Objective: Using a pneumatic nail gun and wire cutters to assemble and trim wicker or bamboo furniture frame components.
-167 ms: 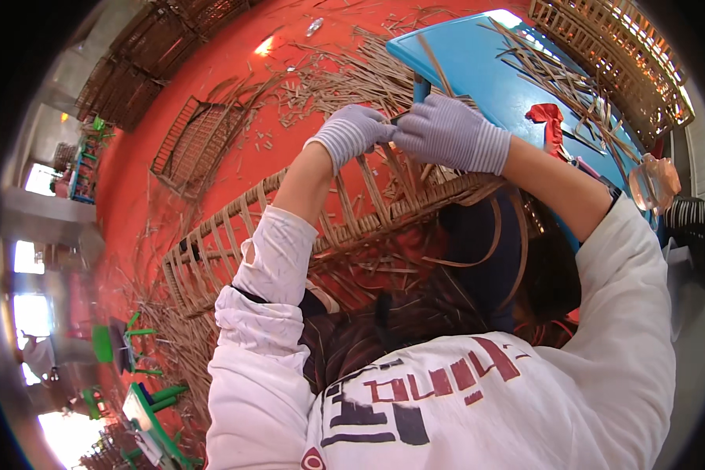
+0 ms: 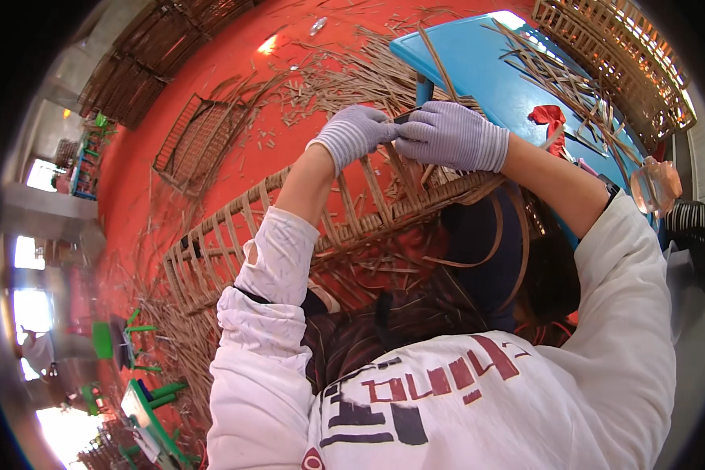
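Observation:
A long wicker frame point(image 2: 368, 223) with a thick wrapped edge and thin crosspieces lies slantwise in front of my lap. At its far rim both hands meet, in grey-striped knit gloves. My left hand point(image 2: 356, 135) has its fingers closed in a pinch on the rim. My right hand point(image 2: 453, 136) is closed beside it, fingers bent over the same spot, and hides what lies beneath. A flat cane strip point(image 2: 437, 59) sticks up behind the right hand. Another loose strip point(image 2: 497, 235) curls down from the frame's near right edge.
A blue table point(image 2: 470, 59) at the far right bears loose strips point(image 2: 556, 66), red cloth point(image 2: 548, 117) and a clear plastic container point(image 2: 655, 186). A wicker basket point(image 2: 200, 141) stands on the red floor among scattered cane pieces. Stacked wicker point(image 2: 133, 78) is at the far left, a green stool point(image 2: 160, 423) lower left.
Almost nothing differs. The fingers of my right hand have shifted slightly at the rim, and the upright strip's tip has moved a little.

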A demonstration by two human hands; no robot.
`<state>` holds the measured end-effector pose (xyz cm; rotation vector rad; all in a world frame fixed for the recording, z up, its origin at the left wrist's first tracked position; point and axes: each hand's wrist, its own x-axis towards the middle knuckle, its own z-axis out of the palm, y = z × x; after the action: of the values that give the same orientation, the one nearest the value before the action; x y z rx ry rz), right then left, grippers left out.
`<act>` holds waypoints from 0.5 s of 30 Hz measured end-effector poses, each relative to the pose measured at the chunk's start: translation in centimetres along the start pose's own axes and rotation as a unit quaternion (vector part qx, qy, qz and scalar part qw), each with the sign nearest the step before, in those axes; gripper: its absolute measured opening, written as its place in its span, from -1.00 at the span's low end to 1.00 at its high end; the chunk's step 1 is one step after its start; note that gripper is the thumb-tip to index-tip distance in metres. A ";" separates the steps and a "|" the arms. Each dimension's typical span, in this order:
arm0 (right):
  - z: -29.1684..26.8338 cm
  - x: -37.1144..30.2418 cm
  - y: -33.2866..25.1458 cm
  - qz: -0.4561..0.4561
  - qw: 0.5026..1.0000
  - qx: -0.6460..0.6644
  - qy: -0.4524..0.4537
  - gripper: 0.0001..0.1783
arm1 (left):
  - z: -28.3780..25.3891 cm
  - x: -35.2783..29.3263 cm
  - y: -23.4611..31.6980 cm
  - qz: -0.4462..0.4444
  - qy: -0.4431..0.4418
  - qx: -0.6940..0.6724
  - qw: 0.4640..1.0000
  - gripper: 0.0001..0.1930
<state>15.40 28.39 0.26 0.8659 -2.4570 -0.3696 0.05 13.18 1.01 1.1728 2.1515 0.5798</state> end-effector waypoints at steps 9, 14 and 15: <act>0.6 1.7 1.7 0.330 0.884 0.303 0.129 -0.84 | 0.6 -2.2 0.2 0.043 0.065 0.069 0.995 -0.53; 2.0 3.5 2.6 0.399 0.865 0.301 0.052 -0.77 | 0.7 -2.6 1.5 0.006 0.094 0.153 0.984 -0.53; 2.2 3.7 2.6 0.409 0.855 0.316 0.047 -0.76 | 0.8 -2.6 1.5 0.009 0.104 0.159 0.982 -0.54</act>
<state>10.40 28.18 0.80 -0.0326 -2.5921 0.7979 2.55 11.79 2.21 1.3504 2.4833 0.3873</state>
